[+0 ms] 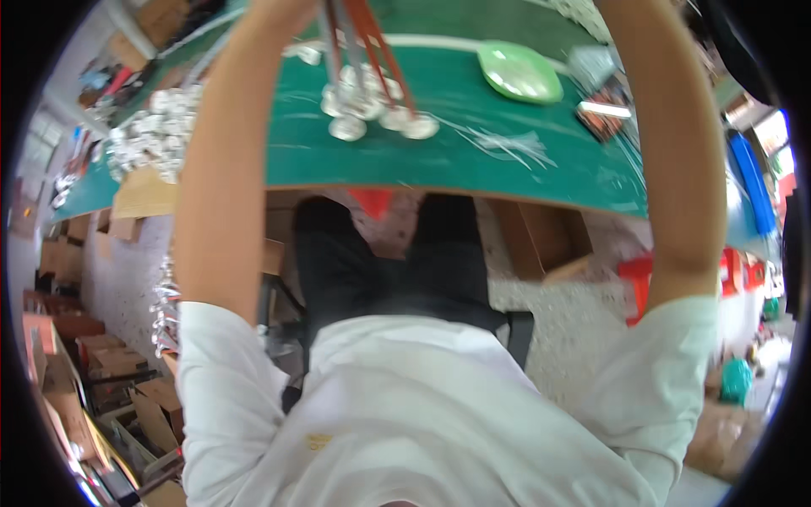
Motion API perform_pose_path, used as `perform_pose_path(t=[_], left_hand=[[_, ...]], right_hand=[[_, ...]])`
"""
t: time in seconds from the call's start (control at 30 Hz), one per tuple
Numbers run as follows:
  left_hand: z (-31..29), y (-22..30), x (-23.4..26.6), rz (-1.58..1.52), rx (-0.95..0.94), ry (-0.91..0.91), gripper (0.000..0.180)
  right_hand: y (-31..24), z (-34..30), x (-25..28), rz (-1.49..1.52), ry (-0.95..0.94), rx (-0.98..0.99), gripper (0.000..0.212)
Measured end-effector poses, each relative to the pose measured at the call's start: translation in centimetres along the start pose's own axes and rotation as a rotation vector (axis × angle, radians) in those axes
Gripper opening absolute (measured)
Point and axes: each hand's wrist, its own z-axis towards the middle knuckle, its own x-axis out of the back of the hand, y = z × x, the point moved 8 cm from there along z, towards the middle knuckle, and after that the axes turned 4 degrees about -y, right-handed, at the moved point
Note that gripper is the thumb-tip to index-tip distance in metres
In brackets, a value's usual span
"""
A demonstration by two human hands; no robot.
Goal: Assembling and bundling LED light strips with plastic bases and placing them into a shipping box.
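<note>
Fingers: out of frame past the upper edge for both hands; whether they are spread, pressed together or pinching cannot be told.
Left hand point(291, 7): only its blurred base shows at the upper edge, just beside long flat grey strips point(352, 51) and long flat orange-brown strips point(386, 52); a grip on them cannot be confirmed.
Right hand: beyond the upper edge; the bare right forearm point(680, 127) rises to the right of the tray.
Strips: running down from the upper edge, left of centre, ending in round white clustered pieces point(347, 128) over the green worktop point(338, 169).
Writing: a small yellow mark point(319, 441) on the white short-sleeved shirt point(422, 397), too blurred to read.
Right of strips: thin whitish strands point(511, 145) lying loose; farther back, a pale-green rounded plastic tray point(519, 72).
Near right forearm: a crumpled clear plastic bag point(591, 66) and a small dark reddish-brown packet point(600, 125).
Beyond left forearm: a heap of small white pieces point(152, 131).
Below worktop edge: an open brown cardboard box point(541, 237).
</note>
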Motion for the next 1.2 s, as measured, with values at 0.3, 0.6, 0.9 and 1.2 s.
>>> perform_pose_path(t=[0.3,0.6,0.9,1.2], left_hand=[[-7.4,8.6,-4.5,-0.049,0.008,-0.067,0.013],[-14.5,5.0,-5.3,0.256,-0.016,-0.25,0.063],[-31.3,-10.5,-5.0,-0.37,0.633,-0.397,0.095],[-34.5,-12.5,-8.1,-0.105,0.734,-0.618,0.066]], right_hand=[[-2.3,-9.4,-8.6,0.504,0.147,-0.118,0.075],[-4.5,-16.4,-12.7,0.899,0.046,-0.282,0.024],[-3.8,-24.9,-17.3,1.674,-0.125,-0.828,0.026],[-1.0,-28.6,-17.5,1.276,0.033,-0.619,0.015]])
